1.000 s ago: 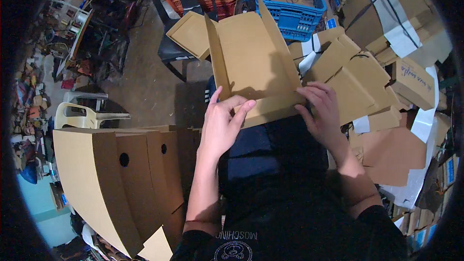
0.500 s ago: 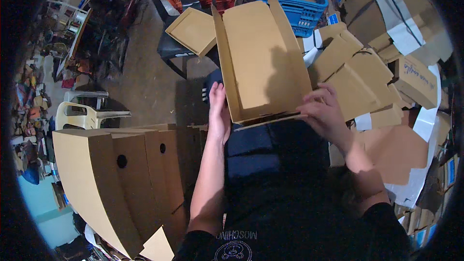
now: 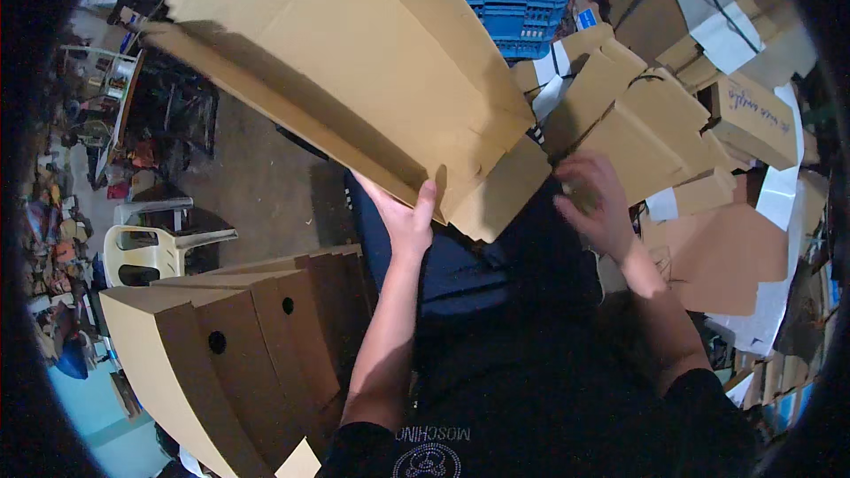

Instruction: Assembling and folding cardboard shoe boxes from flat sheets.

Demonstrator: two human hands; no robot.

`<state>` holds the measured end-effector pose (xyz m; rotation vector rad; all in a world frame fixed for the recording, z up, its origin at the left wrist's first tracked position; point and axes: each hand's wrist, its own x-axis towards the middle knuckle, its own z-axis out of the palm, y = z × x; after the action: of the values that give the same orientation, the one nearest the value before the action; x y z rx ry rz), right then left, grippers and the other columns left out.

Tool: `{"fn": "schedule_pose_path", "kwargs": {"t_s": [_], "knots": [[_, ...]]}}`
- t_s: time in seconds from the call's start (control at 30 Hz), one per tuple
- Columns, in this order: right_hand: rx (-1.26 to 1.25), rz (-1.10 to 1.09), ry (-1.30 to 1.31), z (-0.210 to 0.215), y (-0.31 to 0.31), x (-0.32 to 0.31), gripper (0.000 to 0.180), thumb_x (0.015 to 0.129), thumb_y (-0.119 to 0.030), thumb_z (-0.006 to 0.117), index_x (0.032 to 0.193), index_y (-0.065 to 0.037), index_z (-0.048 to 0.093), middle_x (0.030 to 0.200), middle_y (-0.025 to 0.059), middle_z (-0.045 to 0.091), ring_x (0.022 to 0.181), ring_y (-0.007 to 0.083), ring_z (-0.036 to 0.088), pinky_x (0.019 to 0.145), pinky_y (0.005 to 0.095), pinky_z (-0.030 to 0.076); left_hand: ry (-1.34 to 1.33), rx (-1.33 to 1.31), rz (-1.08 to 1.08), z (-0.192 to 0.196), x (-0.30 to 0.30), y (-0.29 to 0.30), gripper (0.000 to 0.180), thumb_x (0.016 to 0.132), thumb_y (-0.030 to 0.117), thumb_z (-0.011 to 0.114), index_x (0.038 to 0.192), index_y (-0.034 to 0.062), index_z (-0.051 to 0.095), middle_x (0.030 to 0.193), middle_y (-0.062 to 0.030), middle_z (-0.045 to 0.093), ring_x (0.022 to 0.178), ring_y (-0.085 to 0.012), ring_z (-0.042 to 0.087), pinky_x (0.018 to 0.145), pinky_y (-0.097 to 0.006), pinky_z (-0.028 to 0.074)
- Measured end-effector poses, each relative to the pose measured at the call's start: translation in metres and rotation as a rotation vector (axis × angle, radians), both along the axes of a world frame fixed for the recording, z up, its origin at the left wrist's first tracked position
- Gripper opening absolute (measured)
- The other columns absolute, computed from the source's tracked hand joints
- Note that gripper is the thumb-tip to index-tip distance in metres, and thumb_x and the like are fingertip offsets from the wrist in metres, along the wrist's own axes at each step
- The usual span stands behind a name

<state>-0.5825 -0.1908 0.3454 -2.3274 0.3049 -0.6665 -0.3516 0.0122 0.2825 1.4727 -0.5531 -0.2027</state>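
"Where's the box now?"

"Running from the upper left of the frame down to the centre, tilted, its near end above the lap. The near long wall stands up, but the end flap, right of centre, juts outward."

"Who has hold of it?"

"The left hand alone, near the centre. Its thumb presses over the wall near that end; the fingers go behind the cardboard, so I can't see how they lie."

"And the right hand?"

"Just right of the flap, apart from it. It's blurred, but the fingers look loosely curled with the thumb away from them, and I see nothing gripped."

"So which step would you call this?"

"Shaping the box, I'd say: one hand steadies or turns it while the end is unfinished. If so, the next move calls for keeping that left pinch firm and bringing the right fingers to the flap, so it bends along its crease without the wall buckling."

"What's around it?"

"Flat cardboard at right, a blue crate of goods at upper centre, formed boxes at lower left, and a pale chair just above those."
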Motion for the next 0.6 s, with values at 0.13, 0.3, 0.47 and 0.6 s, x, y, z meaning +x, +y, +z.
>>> {"fn": "schedule_pose_path", "kwargs": {"t_s": [0.13, 0.3, 0.47, 0.6], "knots": [[0.228, -0.202, 0.006, -0.011, 0.002, 0.033, 0.044, 0.087, -0.018, 0.081, 0.123, -0.004, 0.06, 0.119, 0.0103, 0.065, 0.108, 0.0283, 0.064, 0.094, 0.0414, 0.052, -0.239, 0.093, 0.09, -0.012, -0.008, 0.005, 0.124, 0.081, 0.026, 0.081, 0.163, -0.0014, -0.008, 0.167, -0.0243, 0.011, 0.155, -0.0347, 0.018, 0.126, -0.046, 0.018], [0.635, -0.244, -0.146, -0.043, 0.004, 0.065, 0.057, 0.095, -0.02, 0.076, 0.14, -0.005, 0.045, 0.121, 0.0114, 0.066, 0.104, 0.0196, 0.066, 0.088, 0.0374, 0.055, -0.252, -0.02, 0.143, -0.02, -0.018, -0.003, 0.117, 0.085, 0.042, 0.082, 0.159, -0.0084, 0.006, 0.163, -0.026, 0.02, 0.152, -0.0362, 0.021, 0.126, -0.048, 0.015], [1.42, -0.274, -0.216, -0.06, 0.009, 0.087, 0.054, 0.099, -0.019, 0.072, 0.14, -0.003, 0.041, 0.121, 0.0121, 0.065, 0.107, 0.0224, 0.067, 0.091, 0.0385, 0.057, -0.398, 0.101, 0.19, -0.05, -0.016, 0.006, 0.116, 0.084, 0.042, 0.082, 0.158, -0.0084, 0.008, 0.16, -0.0269, 0.023, 0.151, -0.0387, 0.023, 0.125, -0.05, 0.016], [1.428, -0.291, -0.219, -0.062, 0.014, 0.094, 0.053, 0.099, -0.019, 0.071, 0.139, -0.003, 0.041, 0.121, 0.0116, 0.064, 0.109, 0.0226, 0.066, 0.094, 0.0404, 0.056, -0.416, 0.174, 0.187, -0.059, -0.015, 0.01, 0.116, 0.085, 0.043, 0.082, 0.158, -0.0088, 0.008, 0.159, -0.0275, 0.023, 0.151, -0.0401, 0.024, 0.125, -0.05, 0.016]]}}
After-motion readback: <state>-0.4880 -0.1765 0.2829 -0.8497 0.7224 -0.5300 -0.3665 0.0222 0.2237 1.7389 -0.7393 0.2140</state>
